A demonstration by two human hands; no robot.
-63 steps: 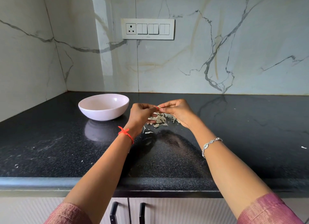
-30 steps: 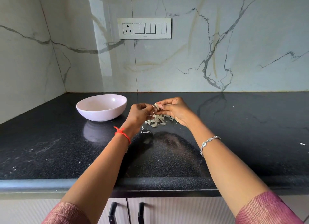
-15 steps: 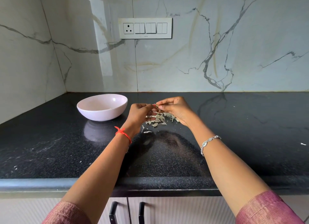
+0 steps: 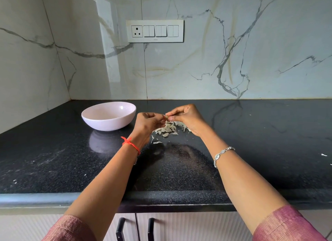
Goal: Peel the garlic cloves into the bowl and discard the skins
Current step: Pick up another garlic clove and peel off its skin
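Observation:
A small garlic clove (image 4: 166, 117) is pinched between the fingertips of my left hand (image 4: 147, 123) and my right hand (image 4: 186, 117), held above the black counter. Right under both hands lies a pile of pale garlic skins (image 4: 168, 129), with a few loose flakes just in front of it. A pale pink bowl (image 4: 108, 115) stands on the counter to the left of my left hand; what it holds is hidden by its rim.
The black granite counter (image 4: 260, 142) meets marble walls at the back and left. A switch plate (image 4: 154, 31) sits on the back wall. Tiny white scraps (image 4: 324, 154) lie at the far right. Cabinet handles (image 4: 120, 229) show below the counter's front edge.
Both hands have stayed over the skin pile, working the clove with small finger movements. The bowl and the pile have not moved.

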